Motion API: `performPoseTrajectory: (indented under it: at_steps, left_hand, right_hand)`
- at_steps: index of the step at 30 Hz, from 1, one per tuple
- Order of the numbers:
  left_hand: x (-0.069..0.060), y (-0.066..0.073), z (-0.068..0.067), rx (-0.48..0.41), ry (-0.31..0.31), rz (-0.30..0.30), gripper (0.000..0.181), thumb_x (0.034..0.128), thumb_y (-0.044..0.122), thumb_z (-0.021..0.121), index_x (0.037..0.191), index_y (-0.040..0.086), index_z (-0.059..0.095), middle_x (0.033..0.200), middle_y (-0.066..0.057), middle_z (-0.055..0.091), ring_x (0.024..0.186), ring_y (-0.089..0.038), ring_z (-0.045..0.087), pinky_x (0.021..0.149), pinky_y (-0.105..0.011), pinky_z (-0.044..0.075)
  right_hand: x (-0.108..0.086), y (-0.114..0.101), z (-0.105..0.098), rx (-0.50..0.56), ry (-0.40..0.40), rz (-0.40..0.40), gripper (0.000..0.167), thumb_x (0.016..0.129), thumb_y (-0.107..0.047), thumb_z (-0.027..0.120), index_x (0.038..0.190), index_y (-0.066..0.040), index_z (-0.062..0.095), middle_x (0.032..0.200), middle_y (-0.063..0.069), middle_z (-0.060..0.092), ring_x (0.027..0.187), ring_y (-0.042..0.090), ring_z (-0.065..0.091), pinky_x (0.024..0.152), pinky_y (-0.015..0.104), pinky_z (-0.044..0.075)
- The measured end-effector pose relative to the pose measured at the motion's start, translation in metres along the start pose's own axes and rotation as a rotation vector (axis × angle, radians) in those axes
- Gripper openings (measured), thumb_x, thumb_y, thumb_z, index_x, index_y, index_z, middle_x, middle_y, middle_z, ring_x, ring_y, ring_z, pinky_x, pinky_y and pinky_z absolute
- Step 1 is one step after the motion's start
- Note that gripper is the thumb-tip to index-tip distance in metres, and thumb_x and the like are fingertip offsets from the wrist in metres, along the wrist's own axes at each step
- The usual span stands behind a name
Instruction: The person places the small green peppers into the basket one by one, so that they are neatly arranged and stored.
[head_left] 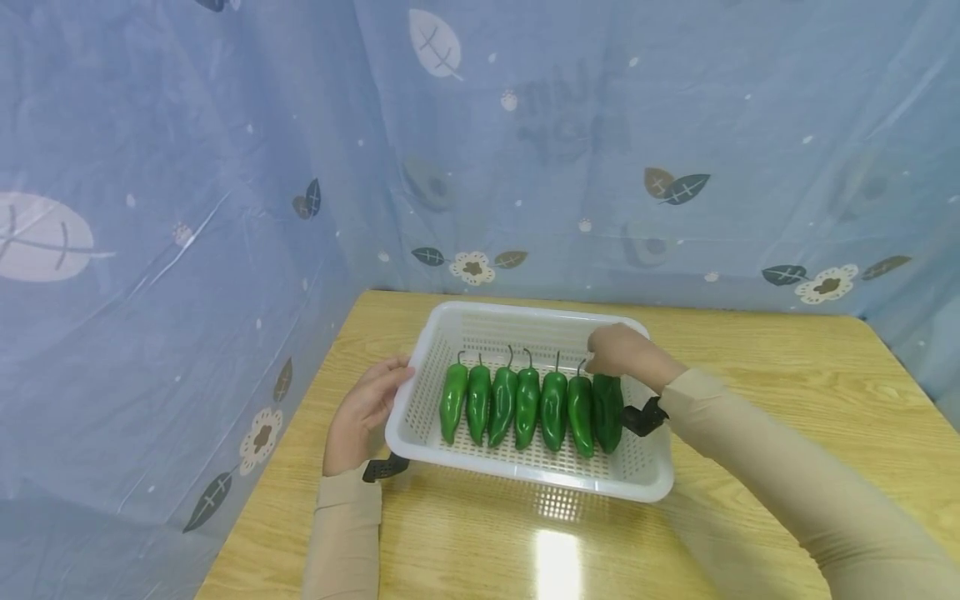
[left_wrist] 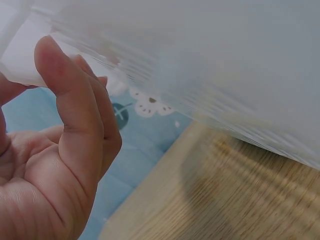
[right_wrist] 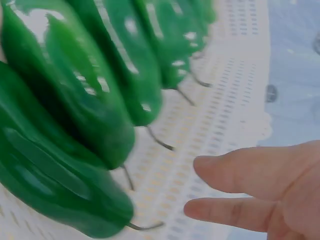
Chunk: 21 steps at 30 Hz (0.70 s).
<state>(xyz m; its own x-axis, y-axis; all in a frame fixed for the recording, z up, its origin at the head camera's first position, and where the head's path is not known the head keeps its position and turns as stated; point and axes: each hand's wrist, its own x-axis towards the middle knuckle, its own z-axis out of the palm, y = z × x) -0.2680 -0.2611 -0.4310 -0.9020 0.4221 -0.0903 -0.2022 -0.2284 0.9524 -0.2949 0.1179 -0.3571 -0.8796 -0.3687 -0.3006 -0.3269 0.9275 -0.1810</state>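
Observation:
A white plastic basket (head_left: 525, 472) with slotted walls holds several green peppers (head_left: 527, 408) lying side by side in a row, stems toward the far wall. My left hand (head_left: 367, 408) grips the basket's left rim. In the left wrist view, the basket's wall slants over the table with a gap beneath it. Over the basket's far right part is my right hand (head_left: 626, 354), near the stem of the rightmost pepper (head_left: 607, 412). In the right wrist view, two straight fingers (right_wrist: 240, 172) point toward the stems, apart from them, holding nothing.
The basket is above a wooden table (head_left: 787, 400). A blue curtain (head_left: 600, 125) with leaf and flower prints hangs behind the table and along its left side. Light reflects off the table (head_left: 450, 533) in front.

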Motion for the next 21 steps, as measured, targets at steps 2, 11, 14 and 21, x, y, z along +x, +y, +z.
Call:
performPoseTrajectory:
  at_steps: [2,11,14,21]
  left_hand:
    - [0.001,-0.002,-0.005,0.007,0.017,-0.003,0.027,0.0991,-0.001,0.037,0.124,-0.010,0.038,0.105,-0.008,0.065,0.094,-0.018,0.067,0.082,-0.032,0.057]
    - [0.004,-0.002,-0.025,0.162,-0.021,0.065,0.036,0.1002,0.003,0.037,0.129,-0.018,0.034,0.104,-0.005,0.067,0.092,-0.016,0.067,0.080,-0.029,0.057]
    - [0.003,0.002,-0.029,0.214,-0.023,0.071,0.036,0.1006,0.005,0.037,0.128,-0.018,0.037,0.102,-0.002,0.067,0.092,-0.014,0.066,0.082,-0.028,0.056]
    - [-0.001,0.021,-0.034,0.374,0.044,-0.025,0.040,0.0999,0.010,0.043,0.132,-0.013,0.039,0.125,-0.016,0.058,0.113,-0.025,0.058,0.101,-0.039,0.046]
  right_hand:
    - [-0.002,0.000,-0.007,0.012,0.029,-0.017,0.027,0.088,-0.019,0.062,0.099,0.005,0.066,0.103,0.020,0.066,0.093,0.035,0.062,0.082,0.045,0.052]
    - [-0.014,0.009,-0.031,0.111,0.181,0.009,0.041,0.093,-0.024,0.055,0.121,0.005,0.059,0.123,0.029,0.057,0.113,0.048,0.053,0.097,0.060,0.042]
    - [-0.019,0.016,-0.036,0.152,0.222,0.012,0.041,0.094,-0.024,0.053,0.123,0.005,0.058,0.121,0.030,0.058,0.110,0.047,0.055,0.092,0.059,0.045]
    - [-0.045,0.042,-0.039,0.285,0.304,0.071,0.048,0.097,-0.029,0.047,0.132,0.002,0.049,0.128,0.033,0.051,0.114,0.049,0.052,0.090,0.061,0.046]
